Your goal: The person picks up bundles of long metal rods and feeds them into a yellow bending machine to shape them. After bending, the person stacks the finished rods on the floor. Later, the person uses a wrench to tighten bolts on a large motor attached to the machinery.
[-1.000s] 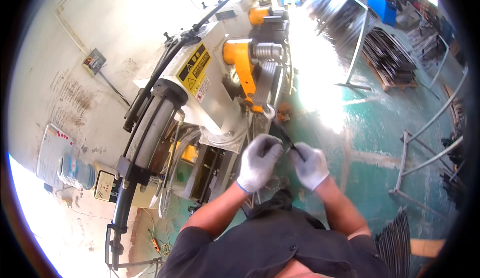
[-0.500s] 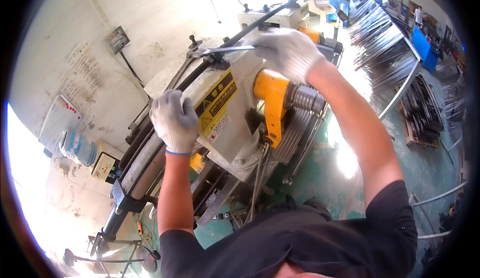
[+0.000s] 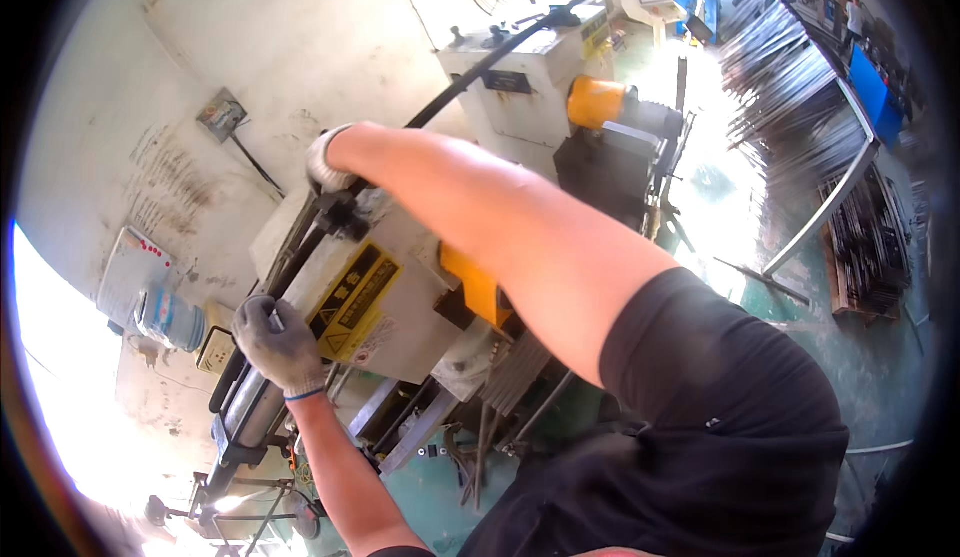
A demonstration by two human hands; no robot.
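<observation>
My left hand (image 3: pixel 275 345), in a grey-white knit glove with a blue cuff, is closed beside the long dark bar (image 3: pixel 300 249) of the machine. What its curled fingers hold, if anything, I cannot make out. Stretched across the machine's top, my right arm ends in a gloved right hand (image 3: pixel 325 164) at the far side of the bar. Its fingers are hidden behind the wrist. Just below that hand, a black clamp block (image 3: pixel 343 217) sits on the bar. A yellow warning label (image 3: pixel 355 297) marks the pale machine housing (image 3: pixel 405 312).
An orange machine part (image 3: pixel 478 282) shows under my right forearm. Farther back stand a second pale cabinet (image 3: pixel 525 97) and an orange motor (image 3: pixel 597 103). Racked metal strips (image 3: pixel 790 87) fill the right. A water bottle (image 3: pixel 172 319) is by the left wall.
My right hand has swung left over the machine, from the silver wrench-like tool to behind the bar; that tool no longer shows. My left hand has shifted down and left. The view has shifted too.
</observation>
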